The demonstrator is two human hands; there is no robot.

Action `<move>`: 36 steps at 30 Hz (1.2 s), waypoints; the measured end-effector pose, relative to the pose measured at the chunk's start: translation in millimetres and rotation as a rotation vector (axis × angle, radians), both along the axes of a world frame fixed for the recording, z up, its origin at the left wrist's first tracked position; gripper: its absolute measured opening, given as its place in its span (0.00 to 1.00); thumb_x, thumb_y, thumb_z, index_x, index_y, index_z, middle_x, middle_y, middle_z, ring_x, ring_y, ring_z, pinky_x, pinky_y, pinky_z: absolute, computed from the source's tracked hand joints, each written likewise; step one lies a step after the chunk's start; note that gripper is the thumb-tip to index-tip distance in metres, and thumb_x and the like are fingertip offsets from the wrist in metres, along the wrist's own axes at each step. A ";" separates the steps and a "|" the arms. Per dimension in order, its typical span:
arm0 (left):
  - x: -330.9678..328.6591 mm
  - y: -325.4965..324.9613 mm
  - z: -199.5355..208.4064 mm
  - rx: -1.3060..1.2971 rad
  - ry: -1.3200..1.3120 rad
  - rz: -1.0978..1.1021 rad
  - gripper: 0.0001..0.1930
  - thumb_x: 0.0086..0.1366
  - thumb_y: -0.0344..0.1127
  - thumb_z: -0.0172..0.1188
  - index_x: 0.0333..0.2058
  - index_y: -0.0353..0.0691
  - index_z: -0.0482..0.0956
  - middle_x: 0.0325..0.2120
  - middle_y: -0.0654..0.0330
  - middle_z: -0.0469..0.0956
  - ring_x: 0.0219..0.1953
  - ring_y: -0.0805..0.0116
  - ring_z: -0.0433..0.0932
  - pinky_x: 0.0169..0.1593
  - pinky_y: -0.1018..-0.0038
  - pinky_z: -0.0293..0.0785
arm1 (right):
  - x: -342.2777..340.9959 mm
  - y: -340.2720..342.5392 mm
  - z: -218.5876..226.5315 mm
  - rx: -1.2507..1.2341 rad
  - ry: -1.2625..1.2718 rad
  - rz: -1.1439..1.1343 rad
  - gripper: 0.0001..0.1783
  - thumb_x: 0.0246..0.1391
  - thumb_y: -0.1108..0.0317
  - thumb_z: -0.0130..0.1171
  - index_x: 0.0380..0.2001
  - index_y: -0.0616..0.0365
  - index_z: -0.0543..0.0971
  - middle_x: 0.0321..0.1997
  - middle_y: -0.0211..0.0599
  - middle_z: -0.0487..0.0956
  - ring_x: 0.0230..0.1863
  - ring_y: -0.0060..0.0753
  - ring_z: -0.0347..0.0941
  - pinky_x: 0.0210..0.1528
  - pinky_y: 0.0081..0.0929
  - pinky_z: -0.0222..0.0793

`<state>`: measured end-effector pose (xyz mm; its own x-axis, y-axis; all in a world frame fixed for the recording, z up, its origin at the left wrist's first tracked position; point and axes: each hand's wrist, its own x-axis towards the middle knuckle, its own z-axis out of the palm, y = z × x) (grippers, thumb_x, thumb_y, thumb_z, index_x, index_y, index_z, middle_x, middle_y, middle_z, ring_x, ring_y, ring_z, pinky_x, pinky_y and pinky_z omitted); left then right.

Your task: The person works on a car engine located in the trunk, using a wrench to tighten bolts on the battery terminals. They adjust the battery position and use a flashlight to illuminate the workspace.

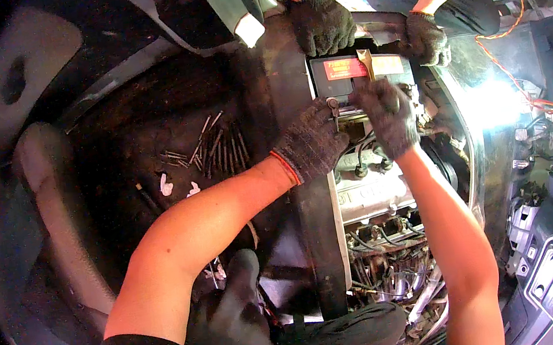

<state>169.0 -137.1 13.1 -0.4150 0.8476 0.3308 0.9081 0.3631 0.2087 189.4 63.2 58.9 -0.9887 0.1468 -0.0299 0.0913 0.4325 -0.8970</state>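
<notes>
My left hand (314,141), in a dark grey knit glove with an orange cuff, is closed beside the engine bay's left edge. Its fingers are around a small round-headed metal tool (333,105) that looks like a ratchet wrench. My right hand (390,119), gloved the same way, is curled at the near side of a black battery (334,88) with red labels. Whatever its fingers hold is hidden. A yellowish metal strip (366,65) lies across the battery top, just beyond my right fingers. Below my hands is a silver engine cover (374,199) with black cables.
Across from me, another person's gloved hands, one (323,23) left and one (428,39) right, rest at the bay's far edge. Several long bolts (221,148) and white scraps (166,185) lie on the dark floor at left. A bright lamp (494,102) and orange cord (512,75) are at right.
</notes>
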 end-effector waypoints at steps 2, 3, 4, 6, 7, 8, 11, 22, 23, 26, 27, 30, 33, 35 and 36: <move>3.3 5.6 -1.3 -0.025 -0.030 0.013 0.12 0.58 0.43 0.58 0.36 0.45 0.82 0.49 0.53 0.79 0.62 0.50 0.70 0.70 0.53 0.60 | 26.9 0.9 -3.4 -0.174 0.002 -0.016 0.08 0.62 0.69 0.59 0.41 0.60 0.79 0.40 0.36 0.84 0.40 0.25 0.78 0.45 0.27 0.75; 4.3 7.5 -2.4 0.016 -0.039 0.010 0.12 0.59 0.43 0.57 0.36 0.44 0.82 0.49 0.53 0.79 0.62 0.50 0.70 0.70 0.53 0.60 | 33.0 5.4 -2.1 -0.164 0.012 0.001 0.08 0.62 0.69 0.59 0.42 0.60 0.79 0.40 0.35 0.84 0.41 0.25 0.78 0.45 0.27 0.75; 4.7 8.7 -3.6 0.055 -0.047 0.008 0.12 0.60 0.43 0.56 0.36 0.44 0.82 0.49 0.53 0.80 0.62 0.51 0.71 0.70 0.53 0.60 | 35.8 7.3 -1.6 -0.156 0.021 0.020 0.08 0.62 0.69 0.59 0.42 0.59 0.79 0.41 0.35 0.84 0.41 0.25 0.78 0.45 0.28 0.75; 1.9 10.3 -3.8 0.094 -0.026 0.005 0.11 0.59 0.42 0.55 0.34 0.45 0.83 0.45 0.54 0.80 0.60 0.50 0.72 0.69 0.53 0.61 | 29.0 5.0 8.5 -0.164 -0.002 0.000 0.10 0.63 0.64 0.58 0.39 0.61 0.78 0.40 0.35 0.85 0.41 0.26 0.78 0.46 0.27 0.75; 0.4 9.9 -3.9 0.095 0.000 0.005 0.10 0.57 0.41 0.55 0.32 0.46 0.83 0.40 0.55 0.81 0.57 0.50 0.74 0.69 0.52 0.61 | 20.8 4.9 11.1 -0.195 -0.037 -0.012 0.11 0.63 0.63 0.56 0.38 0.62 0.78 0.39 0.37 0.85 0.40 0.27 0.79 0.47 0.27 0.75; 0.3 12.0 -4.0 0.102 0.022 -0.003 0.10 0.55 0.41 0.55 0.30 0.47 0.83 0.36 0.56 0.82 0.55 0.49 0.75 0.68 0.52 0.61 | 13.9 7.4 10.8 -0.221 -0.074 -0.032 0.13 0.63 0.63 0.55 0.37 0.64 0.77 0.38 0.38 0.85 0.40 0.28 0.79 0.48 0.28 0.74; 1.7 14.4 -4.2 0.084 0.095 0.025 0.09 0.55 0.41 0.55 0.30 0.47 0.83 0.36 0.57 0.82 0.54 0.50 0.75 0.68 0.52 0.62 | -11.0 19.6 -12.7 -0.305 -0.051 -0.132 0.12 0.61 0.60 0.60 0.34 0.59 0.77 0.27 0.31 0.80 0.29 0.22 0.75 0.35 0.24 0.72; 1.8 11.2 1.1 0.074 0.029 -0.007 0.07 0.56 0.34 0.58 0.31 0.41 0.81 0.39 0.55 0.83 0.55 0.51 0.77 0.66 0.54 0.68 | -26.9 11.5 -23.0 -0.654 -0.128 -0.310 0.08 0.56 0.65 0.61 0.27 0.54 0.75 0.24 0.30 0.77 0.26 0.22 0.74 0.27 0.26 0.70; -0.2 10.1 1.0 0.056 0.037 -0.016 0.07 0.56 0.34 0.58 0.32 0.42 0.82 0.39 0.56 0.83 0.55 0.51 0.77 0.66 0.54 0.68 | -24.7 6.7 -20.1 -0.669 -0.123 -0.351 0.08 0.56 0.64 0.62 0.28 0.54 0.76 0.25 0.30 0.77 0.27 0.21 0.74 0.28 0.26 0.71; -3.6 10.2 1.2 0.138 -0.006 -0.033 0.06 0.56 0.33 0.58 0.32 0.41 0.82 0.36 0.56 0.83 0.54 0.52 0.77 0.65 0.54 0.68 | -11.5 19.2 -6.9 -0.032 -0.038 -0.140 0.09 0.56 0.66 0.64 0.37 0.57 0.77 0.35 0.25 0.77 0.33 0.22 0.73 0.37 0.22 0.72; -3.4 12.3 2.1 0.082 -0.030 -0.035 0.07 0.56 0.32 0.58 0.33 0.41 0.81 0.36 0.55 0.82 0.54 0.51 0.77 0.65 0.54 0.69 | -6.9 26.5 -14.1 -0.335 0.133 -0.252 0.08 0.58 0.66 0.62 0.34 0.58 0.78 0.35 0.28 0.78 0.34 0.24 0.74 0.37 0.25 0.73; -1.6 12.0 2.7 0.049 -0.059 0.012 0.10 0.53 0.30 0.61 0.37 0.41 0.79 0.37 0.53 0.79 0.52 0.49 0.76 0.63 0.54 0.69 | 19.7 35.6 10.6 -0.007 0.367 -0.458 0.05 0.56 0.69 0.57 0.31 0.55 0.81 0.37 0.32 0.81 0.38 0.32 0.76 0.40 0.31 0.73; -3.0 23.6 16.8 0.195 -0.054 0.180 0.19 0.50 0.26 0.62 0.43 0.43 0.75 0.41 0.51 0.75 0.51 0.46 0.74 0.60 0.53 0.68 | 82.3 31.7 58.1 0.479 0.435 -0.497 0.04 0.53 0.75 0.57 0.33 0.55 0.79 0.34 0.34 0.79 0.38 0.35 0.76 0.41 0.34 0.71; -34.5 17.1 21.0 0.081 -0.098 0.163 0.16 0.53 0.35 0.65 0.42 0.41 0.79 0.41 0.51 0.76 0.50 0.48 0.73 0.56 0.55 0.70 | 133.3 11.7 75.3 0.671 0.399 -0.434 0.08 0.51 0.79 0.58 0.34 0.55 0.78 0.32 0.35 0.79 0.38 0.37 0.75 0.41 0.35 0.70; -41.6 14.1 21.0 0.015 -0.135 0.137 0.16 0.53 0.39 0.66 0.41 0.40 0.80 0.41 0.51 0.76 0.49 0.48 0.73 0.55 0.56 0.70 | 161.2 -1.2 78.3 0.589 0.319 -0.427 0.10 0.50 0.81 0.58 0.35 0.54 0.77 0.31 0.36 0.78 0.38 0.38 0.75 0.41 0.36 0.70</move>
<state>127.3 -123.1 34.1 -0.5677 0.7756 0.2762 0.8136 0.4774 0.3317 350.6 62.0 137.2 -0.7909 0.4188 0.4461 0.1333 0.8295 -0.5423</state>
